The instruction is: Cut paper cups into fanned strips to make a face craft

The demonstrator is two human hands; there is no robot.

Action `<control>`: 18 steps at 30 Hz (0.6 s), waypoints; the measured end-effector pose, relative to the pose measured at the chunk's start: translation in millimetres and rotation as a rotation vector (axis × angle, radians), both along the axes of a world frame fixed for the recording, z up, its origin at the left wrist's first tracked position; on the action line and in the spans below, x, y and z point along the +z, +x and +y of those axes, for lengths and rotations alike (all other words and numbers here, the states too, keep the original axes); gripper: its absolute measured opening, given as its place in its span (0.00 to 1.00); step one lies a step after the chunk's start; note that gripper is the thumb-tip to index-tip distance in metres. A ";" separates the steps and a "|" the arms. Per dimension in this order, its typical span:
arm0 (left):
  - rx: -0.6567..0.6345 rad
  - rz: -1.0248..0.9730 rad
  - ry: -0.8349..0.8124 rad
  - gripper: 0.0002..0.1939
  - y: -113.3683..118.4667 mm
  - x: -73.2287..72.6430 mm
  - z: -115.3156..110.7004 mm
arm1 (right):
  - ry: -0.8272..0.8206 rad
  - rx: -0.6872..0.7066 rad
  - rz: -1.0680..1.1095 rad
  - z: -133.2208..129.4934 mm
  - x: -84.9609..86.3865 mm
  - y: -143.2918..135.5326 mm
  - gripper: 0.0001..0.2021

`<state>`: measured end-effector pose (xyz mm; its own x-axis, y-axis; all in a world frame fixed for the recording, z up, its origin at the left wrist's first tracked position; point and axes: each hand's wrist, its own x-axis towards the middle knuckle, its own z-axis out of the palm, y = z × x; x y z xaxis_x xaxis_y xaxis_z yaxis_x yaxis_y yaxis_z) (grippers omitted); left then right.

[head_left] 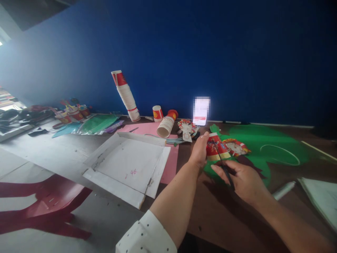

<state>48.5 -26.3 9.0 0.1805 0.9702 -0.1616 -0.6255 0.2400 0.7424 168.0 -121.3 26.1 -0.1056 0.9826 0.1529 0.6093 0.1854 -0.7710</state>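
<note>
My left hand point(200, 151) grips a red and white paper cup point(217, 151) by its left side, over the right part of the table. In my right hand point(243, 181) is a pair of black-handled scissors point(225, 173), seen nearly edge-on; the thin dark blades lie against the cup's printed side. Right beside the cup lies a flattened, fringed paper cup point(235, 147) on a green sheet point(252, 140). Behind my left hand is a fringed cup figure with a white paper piece point(187, 136). My right fingers partly hide the scissor handles.
A leaning tall cup stack point(126, 96), an upright cup point(157, 114) and a lying stack point(165, 127) stand near the blue wall. A lit phone point(200, 110) leans there. A white box lid point(129, 165) covers pink paper point(172, 161). A red chair point(52, 200) stands left.
</note>
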 end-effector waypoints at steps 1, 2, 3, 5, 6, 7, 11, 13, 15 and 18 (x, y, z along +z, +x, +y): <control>-0.001 0.013 0.005 0.20 0.2 -0.1 0.2 | 0.004 0.001 -0.012 0.0 -0.3 0.7 0.16; 0.000 0.017 0.009 0.21 0.4 0.2 0.3 | 0.006 0.001 -0.022 -0.1 -0.3 1.2 0.16; 0.001 0.018 0.012 0.21 0.7 0.8 0.3 | 0.006 -0.002 -0.028 -0.2 -0.2 1.6 0.16; 0.000 0.014 0.015 0.22 1.0 2.1 0.1 | 0.004 -0.008 -0.028 -0.4 0.7 1.4 0.16; -0.004 0.015 0.014 0.21 0.9 2.7 0.0 | 0.000 -0.008 -0.029 -0.4 1.4 0.9 0.16; -0.006 0.020 0.012 0.21 0.7 3.1 -0.1 | -0.005 -0.009 -0.030 -0.3 2.0 0.3 0.16; 0.004 0.048 0.002 0.19 -1.0 2.6 0.5 | -0.030 -0.014 -0.005 0.4 2.4 -1.5 0.15; 0.004 0.052 0.000 0.18 -1.6 1.3 1.0 | -0.041 -0.010 0.015 0.8 1.3 -1.3 0.15; -0.003 0.044 0.003 0.18 -1.6 -0.1 1.6 | -0.053 -0.008 0.041 1.1 0.0 -0.7 0.15; -0.016 0.010 0.010 0.18 -0.9 -0.9 1.7 | -0.080 -0.002 0.096 1.1 -0.7 0.0 0.16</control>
<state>47.6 -24.6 8.1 0.1948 0.9687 -0.1536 -0.6137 0.2426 0.7513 168.1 -120.2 25.4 -0.0917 0.9923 0.0838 0.5321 0.1199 -0.8382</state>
